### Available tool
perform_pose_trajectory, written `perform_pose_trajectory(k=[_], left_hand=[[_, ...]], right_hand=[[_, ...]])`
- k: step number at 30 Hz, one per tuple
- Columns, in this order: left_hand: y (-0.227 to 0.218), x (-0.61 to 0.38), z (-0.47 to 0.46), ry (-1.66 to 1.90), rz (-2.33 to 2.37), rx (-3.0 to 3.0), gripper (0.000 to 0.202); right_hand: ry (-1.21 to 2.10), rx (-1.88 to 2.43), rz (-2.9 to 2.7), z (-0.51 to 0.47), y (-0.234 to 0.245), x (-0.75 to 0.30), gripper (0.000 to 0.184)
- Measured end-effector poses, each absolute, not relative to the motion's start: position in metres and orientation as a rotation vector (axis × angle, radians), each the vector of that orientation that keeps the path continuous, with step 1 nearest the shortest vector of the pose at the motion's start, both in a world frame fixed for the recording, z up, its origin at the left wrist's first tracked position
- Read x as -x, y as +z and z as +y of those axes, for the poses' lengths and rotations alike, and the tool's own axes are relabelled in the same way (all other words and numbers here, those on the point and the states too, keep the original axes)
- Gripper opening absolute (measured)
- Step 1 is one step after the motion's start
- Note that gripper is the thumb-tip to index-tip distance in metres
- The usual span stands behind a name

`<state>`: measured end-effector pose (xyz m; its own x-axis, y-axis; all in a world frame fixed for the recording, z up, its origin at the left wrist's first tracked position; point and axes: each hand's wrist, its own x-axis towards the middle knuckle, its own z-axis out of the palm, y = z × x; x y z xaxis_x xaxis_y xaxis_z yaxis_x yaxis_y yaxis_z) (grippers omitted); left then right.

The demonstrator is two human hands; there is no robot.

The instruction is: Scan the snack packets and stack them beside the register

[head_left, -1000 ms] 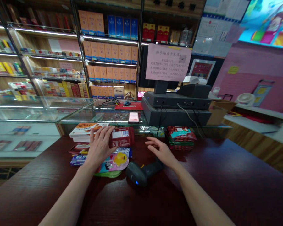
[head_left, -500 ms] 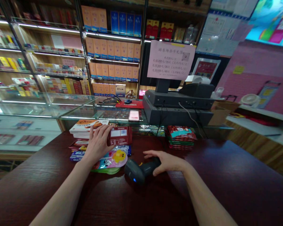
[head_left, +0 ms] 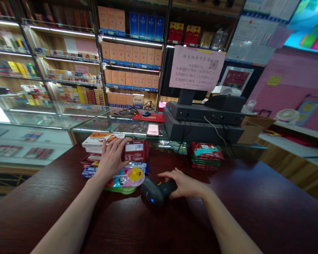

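Observation:
My left hand [head_left: 112, 157] lies over the left end of a dark red-brown snack packet [head_left: 135, 151], thumb at its near edge and fingers at its far edge. The packet's barcode label faces up. Under and around that hand lie a white-and-orange box [head_left: 95, 141], a blue packet [head_left: 88, 171] and a colourful packet with a yellow duck [head_left: 135, 175]. My right hand [head_left: 184, 183] is closed round the handle of a dark barcode scanner [head_left: 152, 192], index finger stretched above the trigger. The scanner's head points left and shows a blue light.
A stack of red and green packets [head_left: 205, 155] sits at the table's far right side. Behind it stand a cash register [head_left: 204, 121] with cables and a monitor bearing a pink notice [head_left: 197, 68]. A glass counter [head_left: 100, 121] runs along the back, before stocked shelves.
My right hand has moved left and closed round the scanner's handle. The left hand stays on the red-brown packet. The whole view has shifted slightly.

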<state>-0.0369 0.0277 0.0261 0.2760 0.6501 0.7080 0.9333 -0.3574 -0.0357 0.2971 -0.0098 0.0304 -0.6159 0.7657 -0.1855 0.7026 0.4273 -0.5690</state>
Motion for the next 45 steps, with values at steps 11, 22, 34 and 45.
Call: perform_pose_trajectory(k=[11,22,34,45], left_hand=[[0.027,0.036,0.026,-0.844,-1.441,2.068,0.082],[0.03,0.031,0.023,-0.831,-1.429,2.064,0.083],[0.027,0.033,0.025,-0.867,-1.41,2.078,0.086],[0.03,0.031,0.023,-0.857,-1.426,2.08,0.085]], right_hand=[[1.052,1.162,-2.262,-0.011,0.041,-0.301,0.07],[0.919,1.052,-2.121,-0.008,0.04,-0.295,0.055],[0.898,1.064,-2.158,-0.01,0.04,-0.294,0.053],[0.987,1.146,-2.292,-0.006,0.033,-0.298,0.071]])
